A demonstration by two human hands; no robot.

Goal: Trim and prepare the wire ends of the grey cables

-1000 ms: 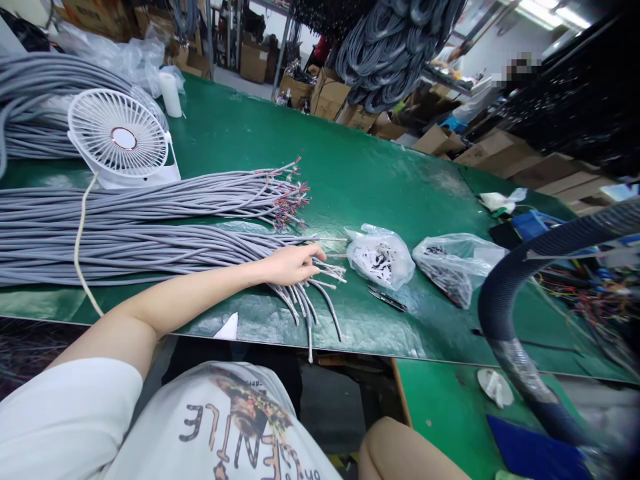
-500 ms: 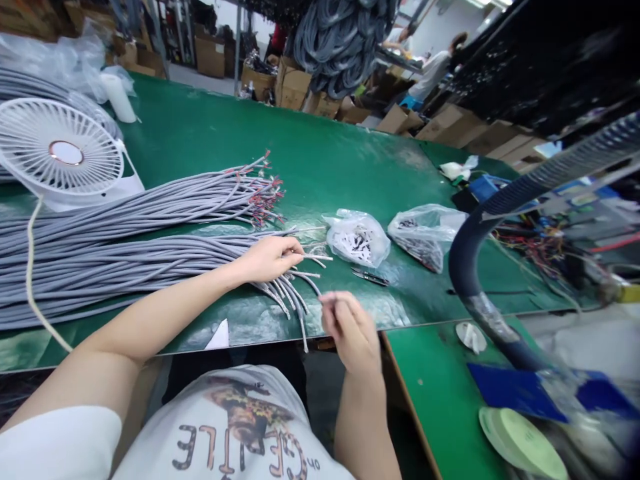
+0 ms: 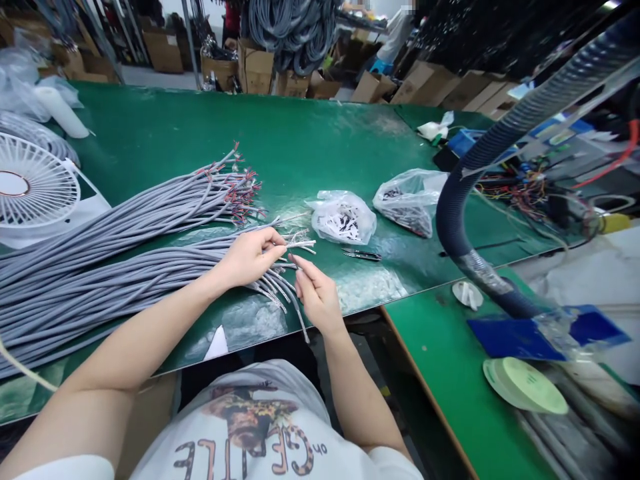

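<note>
Many grey cables lie in a bundle along the near side of the table, their stripped ends spread out at the right. My left hand rests over these ends, thumb and finger pinched on a grey cable whose pale stripped wires poke out to the right. Just beside it is my right hand, its fingers bent together and fingertips close to the left thumb. Whatever lies between the right fingertips is too small to make out. Behind is a second grey cable bundle with red-tipped wire ends.
Right of the cable ends sit a bag of white pieces, a bag of dark pieces and thread snips. A thick black hose curves over the table's right side. At left stands a white fan.
My right hand has moved up and left, from a cable end by the table edge to beside my left hand. The camera view has shifted right.
</note>
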